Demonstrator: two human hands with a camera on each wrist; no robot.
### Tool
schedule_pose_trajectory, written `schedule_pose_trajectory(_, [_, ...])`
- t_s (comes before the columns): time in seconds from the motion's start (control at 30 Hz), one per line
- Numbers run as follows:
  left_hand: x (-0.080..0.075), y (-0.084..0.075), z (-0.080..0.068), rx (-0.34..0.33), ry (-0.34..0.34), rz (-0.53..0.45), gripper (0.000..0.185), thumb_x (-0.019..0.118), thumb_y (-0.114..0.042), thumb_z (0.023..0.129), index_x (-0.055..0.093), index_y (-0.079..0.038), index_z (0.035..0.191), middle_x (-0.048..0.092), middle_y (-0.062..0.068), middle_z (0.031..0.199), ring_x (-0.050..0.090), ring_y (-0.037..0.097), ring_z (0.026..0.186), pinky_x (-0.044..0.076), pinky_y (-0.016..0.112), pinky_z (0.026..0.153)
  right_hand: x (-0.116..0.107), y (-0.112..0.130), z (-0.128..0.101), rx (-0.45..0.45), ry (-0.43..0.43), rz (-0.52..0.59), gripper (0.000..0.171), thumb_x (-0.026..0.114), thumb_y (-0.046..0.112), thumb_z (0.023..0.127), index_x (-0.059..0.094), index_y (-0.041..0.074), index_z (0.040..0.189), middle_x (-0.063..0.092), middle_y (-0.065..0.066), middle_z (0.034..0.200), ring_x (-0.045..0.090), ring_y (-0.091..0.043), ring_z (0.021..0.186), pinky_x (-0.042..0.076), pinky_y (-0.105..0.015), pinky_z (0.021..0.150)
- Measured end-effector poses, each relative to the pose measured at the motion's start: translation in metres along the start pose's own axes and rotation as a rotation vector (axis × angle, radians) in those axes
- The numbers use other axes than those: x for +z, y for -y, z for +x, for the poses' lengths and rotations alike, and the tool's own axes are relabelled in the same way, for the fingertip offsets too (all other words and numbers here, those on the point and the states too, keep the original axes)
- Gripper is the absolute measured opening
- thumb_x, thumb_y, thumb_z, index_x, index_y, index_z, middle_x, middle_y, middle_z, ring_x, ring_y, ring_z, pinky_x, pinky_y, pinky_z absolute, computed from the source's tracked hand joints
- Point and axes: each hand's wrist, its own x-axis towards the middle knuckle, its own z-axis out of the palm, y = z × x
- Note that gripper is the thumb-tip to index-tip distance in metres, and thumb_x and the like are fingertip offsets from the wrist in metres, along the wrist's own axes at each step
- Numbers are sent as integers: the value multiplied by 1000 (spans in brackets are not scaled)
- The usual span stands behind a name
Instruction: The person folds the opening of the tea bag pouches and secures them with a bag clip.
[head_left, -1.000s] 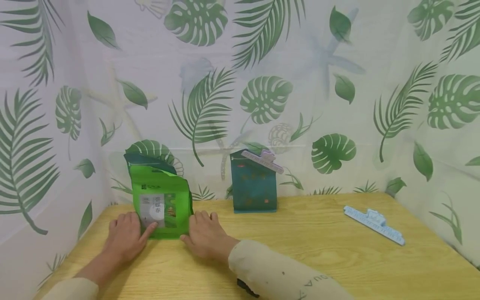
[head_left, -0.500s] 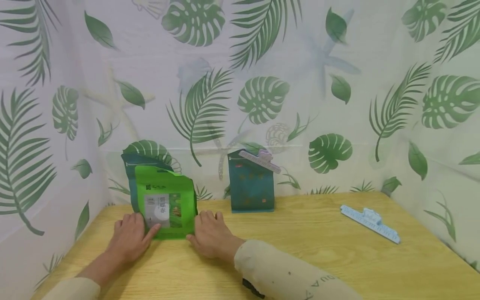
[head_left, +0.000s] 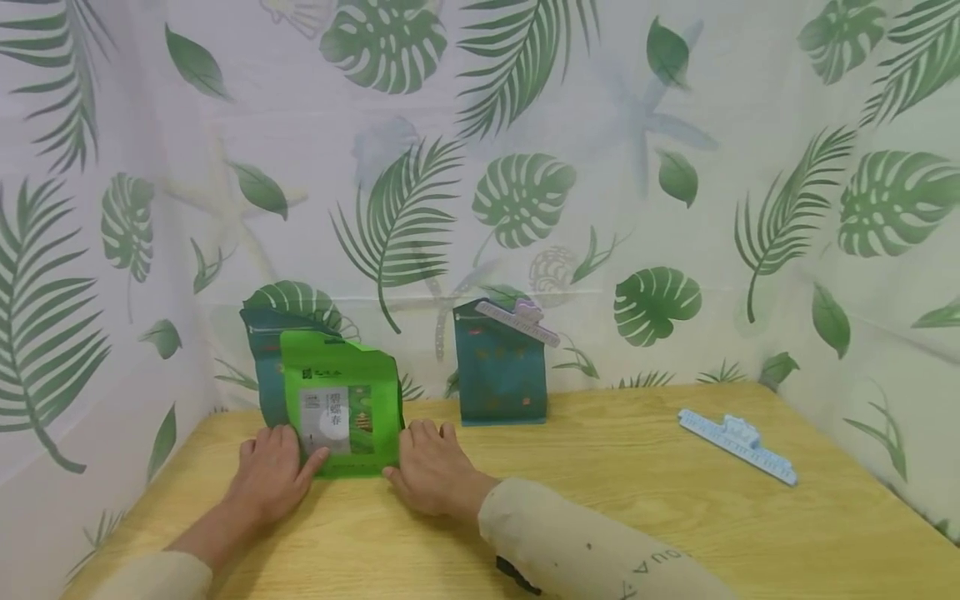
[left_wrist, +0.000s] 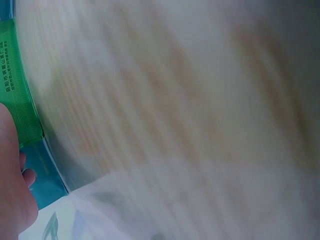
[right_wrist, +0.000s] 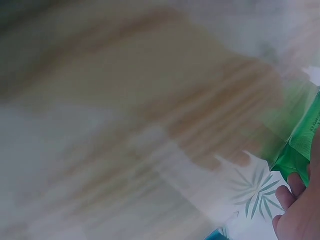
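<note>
A bright green tea pouch (head_left: 386,375) with a grey-and-picture label stands upright on the table, its top edge sloping down to the right. My left hand (head_left: 266,475) grips its lower left side, thumb across the front near the label. At the lower right side my right hand (head_left: 435,471) holds it, thumb low in front and fingers along the edge. Behind, partly covered, stands a teal pouch (head_left: 268,367). The left wrist view shows the green pouch's side panel (left_wrist: 17,85) by the hand; the right wrist view catches its bottom corner (right_wrist: 292,162) beside my fingers.
Further back in the middle stands another teal pouch (head_left: 501,375), with a pinkish-purple clip (head_left: 517,321) slanting across its top. A light blue clip (head_left: 738,446) lies on the wooden table (head_left: 600,508) at the right. A leaf-patterned cloth (head_left: 525,100) walls the back and sides.
Both hands have slid the green pouch to the right along the table, showing more of the teal pouch behind it. The head view has shifted slightly; the clips and other pouches stay put.
</note>
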Motion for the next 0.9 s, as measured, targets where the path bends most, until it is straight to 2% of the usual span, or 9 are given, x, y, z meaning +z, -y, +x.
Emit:
schedule_pose_trajectory(0.27, [5,-8,3,15,-10,12,61,44,-52,103,50,9,107,54,21,97,49,36,94,36,54,84,1,-8,-5,13,5,18,42,37,51,105,48,11,108,47,-3,100,40,-19,91,29,-36,82])
schedule_pose_trajectory(0.5, [7,-18,7,16,-23,17,58,45,-53,102,49,5,102,51,18,93,45,33,89,33,48,79,0,-16,-10,37,0,31,42,38,49,105,49,9,111,46,-4,100,41,-19,92,31,-37,84])
schedule_pose_trajectory(0.7, [10,-29,11,11,-17,26,60,42,-55,103,50,5,103,53,17,94,45,32,88,34,48,80,2,-26,-15,60,7,17,46,39,52,104,49,9,115,46,-2,101,41,-18,92,31,-37,85])
schedule_pose_trajectory(0.9, [14,-42,15,9,-19,29,57,42,-53,103,50,3,101,52,16,93,44,31,88,32,46,78,4,-37,-21,67,-6,3,46,39,53,104,49,9,113,47,-3,102,42,-18,94,31,-38,86])
